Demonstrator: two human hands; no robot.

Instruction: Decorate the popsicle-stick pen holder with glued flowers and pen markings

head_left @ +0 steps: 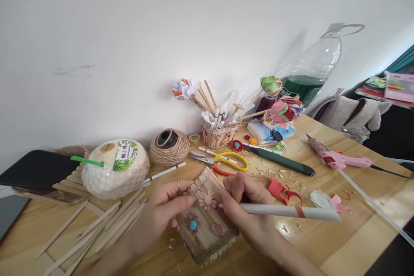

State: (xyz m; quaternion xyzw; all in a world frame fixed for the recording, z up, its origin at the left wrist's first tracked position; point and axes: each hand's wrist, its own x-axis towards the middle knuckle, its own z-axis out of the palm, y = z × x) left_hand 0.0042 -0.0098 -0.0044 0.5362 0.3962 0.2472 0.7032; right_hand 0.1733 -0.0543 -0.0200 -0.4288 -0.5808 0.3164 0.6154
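Observation:
A small craft-stick holder [207, 224] with scalloped edges is tilted between my hands. A pink-centred flower [208, 201], a blue-centred flower [193, 224] and a pinkish heart [216, 229] decorate its face. My left hand [168, 202] grips its left side, with the thumb on the front near the pink-centred flower. My right hand [246, 207] is closed around a white marker [291, 211] with an orange-brown band. The marker's pinkish tip points at the holder's face beside that flower; whether it touches is hard to tell.
Behind lie yellow-and-red scissors [231, 161], a twine ball [170, 146], a wrapped coconut [116, 168] and a pot of markers [220, 133]. Loose craft sticks [97, 228] spread at left. On the right are a green craft knife [281, 160], wood chips, red scraps [283, 192] and a pink glue gun [339, 157].

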